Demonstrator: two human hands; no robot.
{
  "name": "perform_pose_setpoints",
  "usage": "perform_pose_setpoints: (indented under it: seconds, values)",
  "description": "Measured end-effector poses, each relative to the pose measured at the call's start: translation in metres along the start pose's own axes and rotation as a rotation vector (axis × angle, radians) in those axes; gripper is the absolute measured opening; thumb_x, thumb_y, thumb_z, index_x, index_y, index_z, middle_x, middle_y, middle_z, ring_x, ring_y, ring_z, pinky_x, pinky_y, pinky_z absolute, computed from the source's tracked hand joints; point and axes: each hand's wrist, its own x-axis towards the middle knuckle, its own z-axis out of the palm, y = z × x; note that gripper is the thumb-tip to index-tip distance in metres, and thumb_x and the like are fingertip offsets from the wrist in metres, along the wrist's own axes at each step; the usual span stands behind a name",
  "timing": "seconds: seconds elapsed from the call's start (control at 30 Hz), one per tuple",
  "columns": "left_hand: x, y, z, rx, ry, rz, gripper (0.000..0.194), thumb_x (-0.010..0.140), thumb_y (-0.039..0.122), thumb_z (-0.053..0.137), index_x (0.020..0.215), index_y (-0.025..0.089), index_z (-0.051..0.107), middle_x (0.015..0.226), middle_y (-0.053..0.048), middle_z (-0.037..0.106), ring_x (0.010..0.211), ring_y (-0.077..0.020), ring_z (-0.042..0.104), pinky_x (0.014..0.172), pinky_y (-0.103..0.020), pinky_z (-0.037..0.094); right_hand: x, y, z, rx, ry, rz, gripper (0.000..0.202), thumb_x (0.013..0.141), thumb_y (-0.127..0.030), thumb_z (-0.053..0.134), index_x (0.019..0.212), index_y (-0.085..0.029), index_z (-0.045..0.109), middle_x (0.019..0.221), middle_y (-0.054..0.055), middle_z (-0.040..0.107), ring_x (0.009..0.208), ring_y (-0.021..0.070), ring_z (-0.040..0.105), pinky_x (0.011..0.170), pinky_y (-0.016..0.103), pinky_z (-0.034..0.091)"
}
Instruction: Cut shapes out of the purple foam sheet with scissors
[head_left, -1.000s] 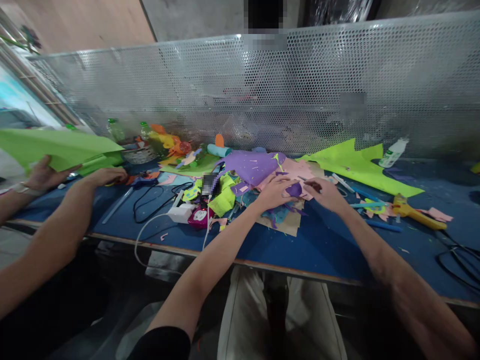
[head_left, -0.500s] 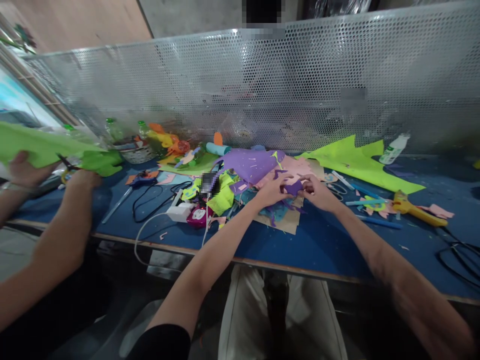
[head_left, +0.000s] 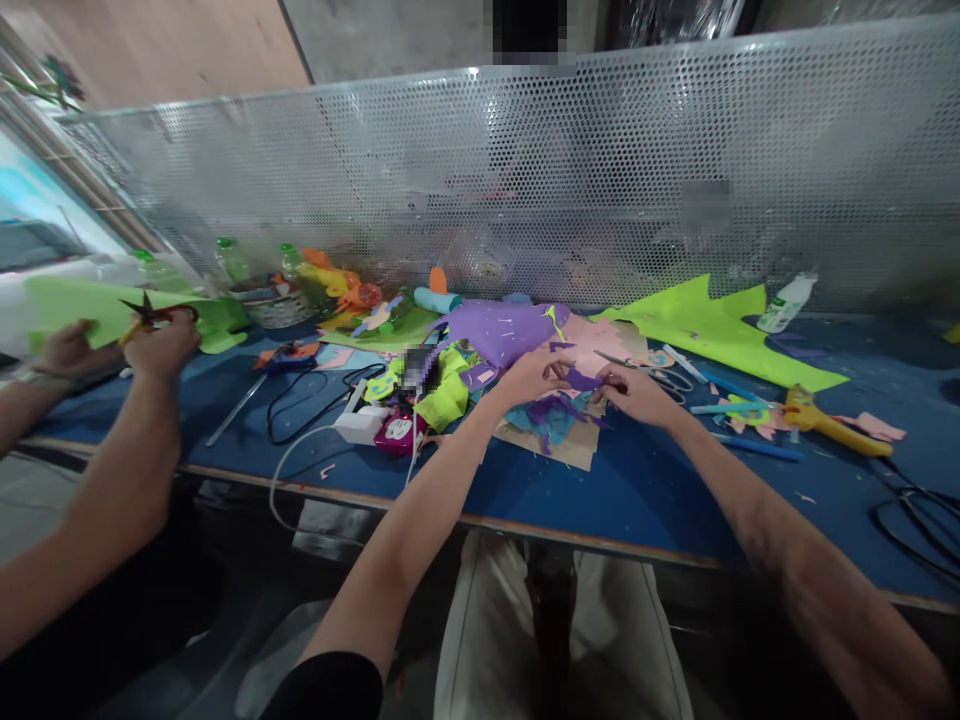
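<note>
Nearest me, the blue desk (head_left: pixel 637 500) is showing a bare front strip, and a brown sheet (head_left: pixel 579 454) is lying just beyond, carrying purple and blue scraps (head_left: pixel 551 420). Over these scraps, between my two hands, I am holding a small purple piece (head_left: pixel 583 381). My left hand (head_left: pixel 534 378) is curling loosely, its fingertips closing on the left end; my right hand (head_left: pixel 636 392) is pinching the right end between thumb and fingers. I am judging the piece to be light, thin and pliable, gripping easily but probably creasing or tearing under a hard pull; opposite edges are offering the best hold, under fingertip pressure only. Behind my right hand, scissors (head_left: pixel 613 358) are resting on a pink sheet (head_left: pixel 628 340). Farther back, a large purple sheet (head_left: pixel 487 330) is bulging upward, and a perforated metal panel (head_left: pixel 375 190) is standing behind everything.
</note>
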Motion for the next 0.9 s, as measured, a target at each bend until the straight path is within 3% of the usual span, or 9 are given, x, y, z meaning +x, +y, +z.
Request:
perform_pose_setpoints:
  seconds: [0.17, 0.3, 0.4, 0.5, 0.6, 0.67, 0.73, 0.83, 0.9]
  values:
    - [-0.004, 0.0, -0.001, -0.02, -0.01, -0.006, 0.054, 0.084, 0.035, 0.077, 0.134, 0.021, 0.063, 0.107, -0.008, 0.075, 0.096, -0.0206, 0.068, 0.089, -0.033, 0.051, -0.002, -0.006, -0.004, 0.008, 0.002, -0.031, 0.013, 0.085, -0.031, 0.06, 0.097, -0.026, 0.062, 0.081, 0.003, 0.079, 0.059, 0.0203, 0.067, 0.059, 0.031, 0.05]
    - [-0.004, 0.005, 0.004, -0.076, -0.011, -0.015, 0.063, 0.075, 0.036, 0.085, 0.132, 0.021, 0.065, 0.109, -0.009, 0.073, 0.099, -0.0234, 0.066, 0.093, -0.037, 0.05, 0.0, -0.01, -0.003, 0.031, 0.037, -0.04, 0.013, 0.084, -0.035, 0.064, 0.084, -0.024, 0.069, 0.075, 0.003, 0.076, 0.062, 0.0203, 0.065, 0.062, 0.032, 0.049]
    - [-0.002, 0.01, 0.003, -0.404, 0.272, -0.07, 0.061, 0.077, 0.045, 0.084, 0.129, 0.02, 0.065, 0.116, -0.013, 0.071, 0.104, -0.0262, 0.063, 0.094, -0.038, 0.05, 0.004, -0.009, -0.011, 0.267, 0.291, -0.023, 0.014, 0.076, -0.035, 0.073, 0.072, -0.022, 0.069, 0.07, 0.003, 0.071, 0.065, 0.0196, 0.061, 0.069, 0.033, 0.049]
    - [0.0, 0.01, -0.007, -1.035, 0.651, -0.099, 0.052, 0.095, 0.068, 0.053, 0.116, 0.023, 0.067, 0.113, -0.015, 0.071, 0.107, -0.0272, 0.063, 0.088, -0.04, 0.053, 0.006, -0.001, -0.035, 0.535, 0.595, 0.003, 0.021, 0.083, -0.043, 0.057, 0.074, -0.025, 0.062, 0.077, 0.003, 0.069, 0.072, 0.0199, 0.061, 0.075, 0.038, 0.051]
    - [0.001, 0.002, -0.02, -1.449, 0.682, -0.147, 0.068, 0.094, 0.079, 0.039, 0.103, 0.018, 0.068, 0.084, -0.01, 0.067, 0.085, -0.0212, 0.064, 0.079, -0.036, 0.054, 0.001, 0.014, -0.065, 0.899, 0.751, 0.121, 0.026, 0.086, -0.04, 0.043, 0.064, -0.027, 0.048, 0.076, 0.006, 0.066, 0.067, 0.0191, 0.06, 0.072, 0.04, 0.052]
    - [0.004, -0.005, -0.023, -1.453, 0.796, -0.265, 0.051, 0.097, 0.065, 0.052, 0.077, 0.019, 0.061, 0.054, 0.003, 0.043, 0.053, -0.0112, 0.044, 0.06, -0.025, 0.044, -0.004, 0.024, -0.078, 0.913, 0.743, 0.199, 0.031, 0.087, -0.043, 0.037, 0.06, -0.027, 0.038, 0.063, 0.004, 0.057, 0.055, 0.0165, 0.053, 0.065, 0.038, 0.052]
    - [0.009, -0.01, -0.02, -1.367, 0.868, -0.342, 0.048, 0.098, 0.048, 0.061, 0.063, 0.021, 0.044, 0.05, 0.008, 0.027, 0.045, -0.008, 0.027, 0.051, -0.023, 0.033, -0.005, 0.029, -0.08, 0.753, 0.67, 0.244, 0.034, 0.088, -0.047, 0.036, 0.06, -0.028, 0.033, 0.055, 0.0, 0.049, 0.046, 0.0142, 0.044, 0.056, 0.034, 0.049]
    - [0.012, -0.011, -0.01, -1.049, 0.834, -0.425, 0.047, 0.102, 0.041, 0.053, 0.061, 0.022, 0.038, 0.049, 0.009, 0.022, 0.044, -0.009, 0.024, 0.052, -0.024, 0.032, -0.003, 0.026, -0.064, 0.577, 0.558, 0.276, 0.029, 0.085, -0.047, 0.053, 0.066, -0.026, 0.045, 0.052, -0.002, 0.052, 0.039, 0.0105, 0.035, 0.045, 0.028, 0.039]
    - [0.01, -0.008, -0.002, -0.809, 0.829, -0.383, 0.042, 0.103, 0.038, 0.052, 0.065, 0.021, 0.044, 0.051, 0.008, 0.029, 0.047, -0.0096, 0.03, 0.056, -0.024, 0.035, -0.001, 0.017, -0.045, 0.482, 0.447, 0.289, 0.022, 0.078, -0.041, 0.068, 0.073, -0.023, 0.056, 0.052, -0.001, 0.059, 0.036, 0.0092, 0.037, 0.041, 0.025, 0.033]
